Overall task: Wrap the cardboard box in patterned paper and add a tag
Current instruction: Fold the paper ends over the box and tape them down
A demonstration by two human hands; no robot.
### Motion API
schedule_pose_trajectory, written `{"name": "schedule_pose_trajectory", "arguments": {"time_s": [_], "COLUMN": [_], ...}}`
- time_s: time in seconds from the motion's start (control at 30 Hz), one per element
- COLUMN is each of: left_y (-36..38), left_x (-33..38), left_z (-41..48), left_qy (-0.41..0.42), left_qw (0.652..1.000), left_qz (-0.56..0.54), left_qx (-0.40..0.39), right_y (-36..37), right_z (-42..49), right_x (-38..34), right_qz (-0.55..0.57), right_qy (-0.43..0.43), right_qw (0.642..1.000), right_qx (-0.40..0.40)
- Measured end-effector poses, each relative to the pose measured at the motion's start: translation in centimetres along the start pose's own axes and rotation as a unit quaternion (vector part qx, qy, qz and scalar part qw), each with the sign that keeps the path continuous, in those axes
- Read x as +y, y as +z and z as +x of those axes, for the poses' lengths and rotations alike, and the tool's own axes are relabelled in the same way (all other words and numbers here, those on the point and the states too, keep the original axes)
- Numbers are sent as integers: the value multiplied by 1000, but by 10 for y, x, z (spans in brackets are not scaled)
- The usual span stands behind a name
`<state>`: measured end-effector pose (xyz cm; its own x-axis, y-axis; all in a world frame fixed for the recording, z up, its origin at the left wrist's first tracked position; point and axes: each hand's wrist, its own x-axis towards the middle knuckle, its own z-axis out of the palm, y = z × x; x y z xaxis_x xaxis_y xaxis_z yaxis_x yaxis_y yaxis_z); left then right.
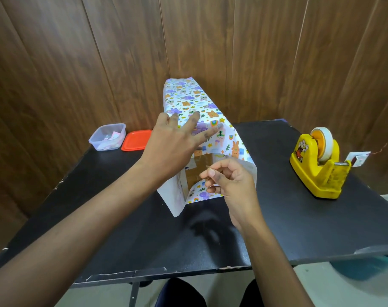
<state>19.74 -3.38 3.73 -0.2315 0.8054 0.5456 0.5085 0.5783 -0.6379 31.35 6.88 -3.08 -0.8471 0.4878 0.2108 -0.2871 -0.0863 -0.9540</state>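
Pressing patterned paper (202,103) onto cardboard box (197,171), mid-counter (277,218). Left hand (171,147) fingers spread flat; right hand (230,180) pinches apparent tape strip (210,167). Paper light, floppy, likely tear-prone; grip folded edges.

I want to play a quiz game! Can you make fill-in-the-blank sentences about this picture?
1. The tape dispenser is coloured ____.
2. The left hand lies on ____ of the patterned paper.
3. The lid sits to the ____ of the clear tub.
4. The table is coloured ____.
Missing words: yellow, top, right, black.
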Motion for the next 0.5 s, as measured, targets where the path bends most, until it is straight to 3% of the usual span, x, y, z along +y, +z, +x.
{"name": "schedule_pose_trajectory", "arguments": {"time_s": [0.23, 0.5], "left_y": [0, 0], "left_x": [0, -1], "left_z": [1, 1], "left_qy": [3, 7], "left_qw": [1000, 1000], "left_qz": [15, 6], "left_qx": [-3, 16], "right_y": [1, 26], "right_z": [-1, 25], "right_x": [-7, 8], "right_qz": [42, -172], "right_qy": [58, -63], "right_qw": [997, 976], "right_qx": [7, 114]}}
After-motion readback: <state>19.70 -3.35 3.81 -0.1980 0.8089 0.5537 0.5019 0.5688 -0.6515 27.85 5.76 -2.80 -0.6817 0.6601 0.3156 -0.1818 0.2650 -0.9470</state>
